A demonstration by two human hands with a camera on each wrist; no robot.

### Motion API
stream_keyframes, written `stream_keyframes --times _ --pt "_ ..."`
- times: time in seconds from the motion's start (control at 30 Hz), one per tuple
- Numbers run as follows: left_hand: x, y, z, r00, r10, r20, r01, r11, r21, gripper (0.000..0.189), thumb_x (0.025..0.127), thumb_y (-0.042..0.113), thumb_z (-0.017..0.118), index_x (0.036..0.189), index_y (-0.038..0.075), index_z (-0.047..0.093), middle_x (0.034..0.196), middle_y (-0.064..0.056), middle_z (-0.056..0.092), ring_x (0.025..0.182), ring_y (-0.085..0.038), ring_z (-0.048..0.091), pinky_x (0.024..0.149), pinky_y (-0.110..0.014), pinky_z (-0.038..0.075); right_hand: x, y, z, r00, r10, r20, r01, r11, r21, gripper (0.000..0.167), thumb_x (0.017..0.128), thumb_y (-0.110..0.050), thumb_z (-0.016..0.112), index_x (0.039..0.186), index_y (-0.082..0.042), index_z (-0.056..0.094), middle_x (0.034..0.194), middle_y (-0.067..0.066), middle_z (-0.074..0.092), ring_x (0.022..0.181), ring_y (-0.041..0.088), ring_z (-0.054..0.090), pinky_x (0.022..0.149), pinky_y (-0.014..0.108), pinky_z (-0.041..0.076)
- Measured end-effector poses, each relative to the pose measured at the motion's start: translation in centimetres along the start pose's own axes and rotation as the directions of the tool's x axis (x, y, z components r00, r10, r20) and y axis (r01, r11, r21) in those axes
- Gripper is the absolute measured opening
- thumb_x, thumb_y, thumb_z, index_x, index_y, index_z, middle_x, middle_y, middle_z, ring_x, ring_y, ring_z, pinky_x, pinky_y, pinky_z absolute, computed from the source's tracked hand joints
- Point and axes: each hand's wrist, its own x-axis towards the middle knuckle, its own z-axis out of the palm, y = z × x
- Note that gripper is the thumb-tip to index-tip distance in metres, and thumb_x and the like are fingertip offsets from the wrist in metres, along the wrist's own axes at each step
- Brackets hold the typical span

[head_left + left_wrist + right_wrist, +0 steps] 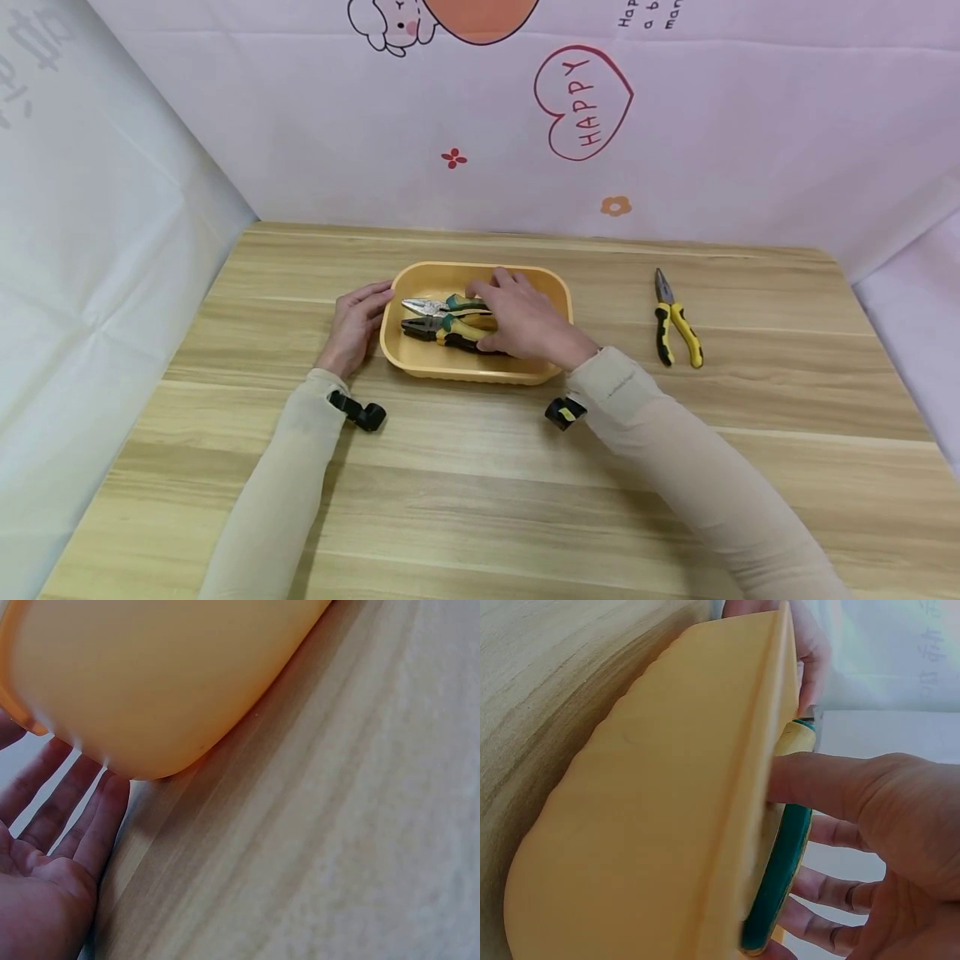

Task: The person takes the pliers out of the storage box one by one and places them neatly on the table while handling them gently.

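Two pairs of pliers lie side by side in a yellow plastic basket (480,375). One has silver jaws and green handles (428,307); the other has dark jaws and yellow-black handles (422,328). My right hand (525,321) reaches in from the right and grips pliers by the handles, thumb on the near side, fingers on the far side. In the right wrist view a green handle (776,881) shows above the rim between thumb and fingers. My left hand (355,325) touches the basket's left end with straight, spread fingers (112,806).
Long-nose pliers (675,325) with yellow and black handles lie on the wooden table (465,500) right of the basket. A printed white cloth (360,133) hangs behind the table. Small black cameras (367,415) are strapped to both wrists.
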Motion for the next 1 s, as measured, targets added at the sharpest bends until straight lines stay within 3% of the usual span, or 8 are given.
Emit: stream_keyframes --times 0.2,0.37,0.5,0.6,0.7,1.0 --pt "0.0 0.0 0.0 1.0 -0.003 0.003 0.003 1.0 0.006 0.043 0.101 0.004 0.056 0.139 -0.015 0.05 0.115 0.0 0.068 0.099 -0.011 0.068 0.092 -0.026 0.056 -0.9 0.0 -0.6 0.999 -0.003 -0.036 0.004 1.0 0.031 0.065 0.085 -0.024 0.086 0.141 -0.019 0.053 0.127 0.01 0.048 0.115 0.032 0.048 0.082 0.047 0.053" --pt "-0.1 0.0 0.0 1.0 -0.004 -0.003 0.004 1.0 0.016 0.042 0.102 0.005 0.056 0.139 -0.015 0.051 0.118 -0.002 0.067 0.104 -0.014 0.067 0.095 -0.028 0.055 -1.7 0.0 -1.0 0.997 -0.01 -0.07 0.015 0.998 0.065 0.067 0.083 -0.024 0.087 0.142 -0.017 0.053 0.127 0.012 0.05 0.116 0.033 0.049 0.091 0.049 0.051" --pt "-0.1 0.1 0.0 1.0 -0.007 -0.004 0.007 1.0 0.024 0.042 0.102 0.006 0.056 0.139 -0.014 0.052 0.125 -0.008 0.065 0.106 -0.014 0.067 0.096 -0.028 0.055 -2.4 0.0 -1.3 0.994 -0.012 -0.11 0.021 0.996 0.083 0.068 0.082 -0.025 0.088 0.14 -0.016 0.055 0.137 0.019 0.052 0.125 0.037 0.049 0.101 0.052 0.046" --pt "-0.1 0.0 0.0 1.0 -0.007 -0.005 0.008 1.0 0.027 0.042 0.102 0.006 0.056 0.139 -0.014 0.052 0.129 -0.011 0.063 0.105 -0.012 0.067 0.095 -0.027 0.055 -2.9 0.1 -1.5 0.989 -0.009 -0.149 0.022 0.996 0.089 0.069 0.08 -0.028 0.089 0.139 -0.015 0.056 0.133 0.017 0.055 0.118 0.035 0.053 0.098 0.05 0.048" --pt "-0.1 0.0 0.1 1.0 -0.006 -0.003 0.006 1.0 0.025 0.042 0.102 0.006 0.056 0.139 -0.014 0.052 0.128 -0.01 0.063 0.104 -0.012 0.067 0.095 -0.027 0.055 -3.5 0.1 -1.7 0.983 0.01 -0.182 0.012 0.993 0.118 0.07 0.079 -0.03 0.09 0.138 -0.013 0.057 0.119 0.012 0.056 0.102 0.03 0.055 0.086 0.046 0.05" --pt "-0.1 0.1 0.1 1.0 0.001 -0.01 -0.001 1.0 0.026 0.042 0.102 0.005 0.056 0.139 -0.015 0.051 0.12 -0.004 0.066 0.102 -0.011 0.067 0.094 -0.027 0.056 -4.9 0.4 -2.1 0.971 0.054 -0.235 -0.002 0.976 0.218 0.073 0.08 -0.033 0.088 0.138 -0.007 0.053 0.111 0.012 0.054 0.095 0.029 0.055 0.076 0.042 0.05"
